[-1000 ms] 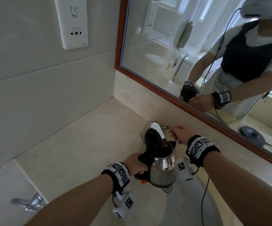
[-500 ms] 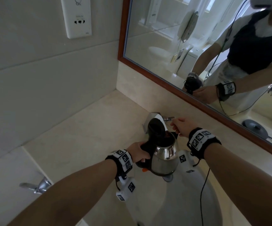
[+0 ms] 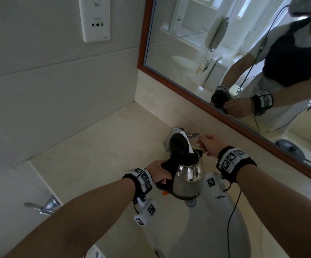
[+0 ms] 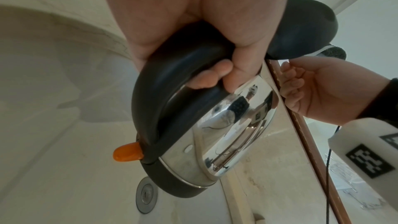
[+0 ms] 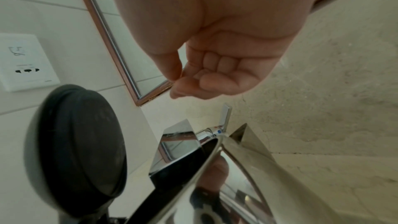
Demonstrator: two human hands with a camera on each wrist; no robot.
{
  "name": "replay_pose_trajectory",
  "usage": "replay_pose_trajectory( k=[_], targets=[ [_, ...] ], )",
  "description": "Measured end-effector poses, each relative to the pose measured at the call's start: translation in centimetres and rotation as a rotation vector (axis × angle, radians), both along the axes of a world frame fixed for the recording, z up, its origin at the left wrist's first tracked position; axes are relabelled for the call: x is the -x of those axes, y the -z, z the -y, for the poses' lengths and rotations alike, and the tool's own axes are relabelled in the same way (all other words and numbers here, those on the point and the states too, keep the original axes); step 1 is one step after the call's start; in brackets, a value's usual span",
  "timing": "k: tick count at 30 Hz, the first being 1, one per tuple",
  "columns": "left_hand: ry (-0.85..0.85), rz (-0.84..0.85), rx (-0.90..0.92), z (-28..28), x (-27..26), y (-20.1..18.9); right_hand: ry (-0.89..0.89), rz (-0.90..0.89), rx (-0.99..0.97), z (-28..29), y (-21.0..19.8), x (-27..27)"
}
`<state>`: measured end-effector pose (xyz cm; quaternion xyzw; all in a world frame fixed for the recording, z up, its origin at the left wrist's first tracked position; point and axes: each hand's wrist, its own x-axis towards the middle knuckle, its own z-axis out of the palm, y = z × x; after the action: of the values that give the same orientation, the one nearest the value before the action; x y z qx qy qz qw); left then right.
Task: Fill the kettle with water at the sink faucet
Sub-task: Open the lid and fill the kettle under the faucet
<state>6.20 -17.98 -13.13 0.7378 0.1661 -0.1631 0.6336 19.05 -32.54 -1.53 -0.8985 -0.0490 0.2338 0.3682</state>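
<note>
A steel kettle (image 3: 187, 175) with a black handle (image 4: 172, 77) and an orange switch (image 4: 128, 152) hangs over the sink basin (image 3: 197, 229). My left hand (image 3: 159, 172) grips the handle. The black lid (image 5: 75, 142) stands up, and the kettle's mouth sits right under the chrome faucet (image 3: 175, 135). My right hand (image 3: 206, 144) hovers beside the faucet lever (image 3: 193, 135). In the right wrist view its fingers (image 5: 215, 67) are curled into the palm and hold nothing, and the lever (image 5: 225, 117) lies apart beyond them. No stream of water shows.
A wood-framed mirror (image 3: 244, 133) runs along the back of the beige counter (image 3: 95, 155). A wall socket (image 3: 96, 19) is up on the left wall, and a chrome fitting (image 3: 43, 206) sticks out at the lower left. The drain (image 4: 146, 195) lies below the kettle. A black cable (image 3: 231, 220) hangs from my right wrist.
The head view has tipped downward. The kettle stays under the faucet in my left hand, and my right hand stays next to the lever.
</note>
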Motion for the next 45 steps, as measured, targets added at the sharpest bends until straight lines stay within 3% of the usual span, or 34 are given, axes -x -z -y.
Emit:
replay_pose_trajectory(
  k=[45],
  targets=[
    [-0.074, 0.030, -0.019, 0.7, 0.6, -0.1, 0.094, 0.069, -0.061, 2.2, 1.8, 1.6]
  ],
)
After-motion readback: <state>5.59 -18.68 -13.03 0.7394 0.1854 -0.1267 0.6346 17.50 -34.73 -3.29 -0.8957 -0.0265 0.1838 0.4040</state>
